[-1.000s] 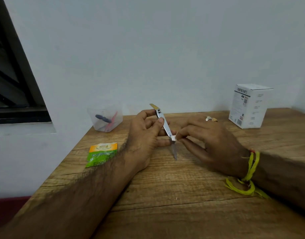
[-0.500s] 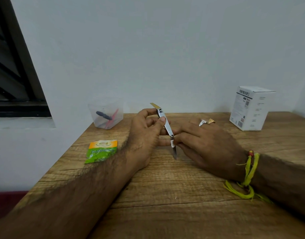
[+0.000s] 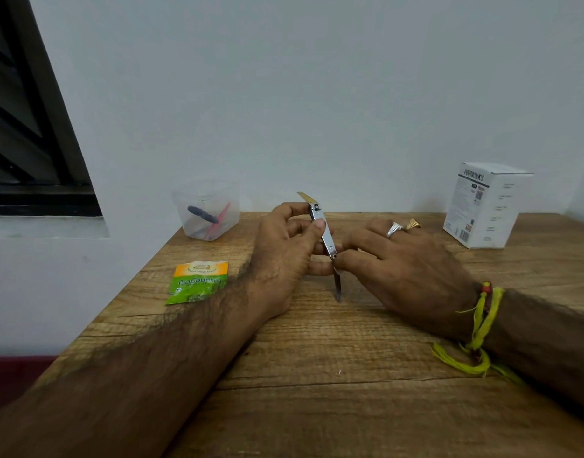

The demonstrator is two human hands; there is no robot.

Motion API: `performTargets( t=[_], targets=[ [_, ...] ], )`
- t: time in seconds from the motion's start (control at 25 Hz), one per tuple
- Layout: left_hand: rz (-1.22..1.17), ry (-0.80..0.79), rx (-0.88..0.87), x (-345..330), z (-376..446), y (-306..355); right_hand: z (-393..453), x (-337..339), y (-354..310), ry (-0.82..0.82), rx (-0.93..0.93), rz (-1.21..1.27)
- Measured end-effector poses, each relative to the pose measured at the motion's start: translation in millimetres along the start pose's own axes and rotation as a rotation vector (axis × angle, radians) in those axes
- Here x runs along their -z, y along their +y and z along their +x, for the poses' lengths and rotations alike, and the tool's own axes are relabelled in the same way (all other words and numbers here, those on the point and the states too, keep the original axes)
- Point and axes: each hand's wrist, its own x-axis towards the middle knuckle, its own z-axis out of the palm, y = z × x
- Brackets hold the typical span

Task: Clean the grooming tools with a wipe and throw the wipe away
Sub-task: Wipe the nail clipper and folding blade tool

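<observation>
One clear container holds two tools, dark and pink. Left hand grips one nail clipper; right hand pinches its lower end.

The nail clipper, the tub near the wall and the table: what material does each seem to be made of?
Nail clipper: seemingly polished metal, silvery and shiny, with a gold-coloured end. Tub: probably clear plastic, as the tools inside show through its cloudy walls. Table: wood or wood-look laminate, matte with visible grain; I cannot tell which.
</observation>
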Motion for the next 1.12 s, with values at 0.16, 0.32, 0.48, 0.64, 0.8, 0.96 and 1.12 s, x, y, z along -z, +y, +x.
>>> performTargets(
  t=[0.16,0.32,0.48,0.64,0.8,0.96,1.12],
  targets=[
    [0.012,0.006,0.003,1,1,0,3,0,-2,0.0,0.005,-0.005],
    [0.022,0.013,0.003,0,-1,0,1,7,-4,0.061,-0.109,0.13],
    [0.039,0.029,-0.015,0,0,0,4,10,-10,-0.034,-0.131,0.177],
    [0.061,0.03,-0.016,0,0,0,4,11,-11,-0.125,-0.093,0.192],
    [0.068,0.025,-0.014,1,1,-1,6,10,-11,-0.098,-0.068,0.124],
    [0.077,0.053,-0.027,2,2,-3,5,10,-11,-0.084,-0.017,0.088],
    [0.071,0.067,-0.029,2,4,-4,5,6,-10,-0.072,0.007,0.079]
  ],
)
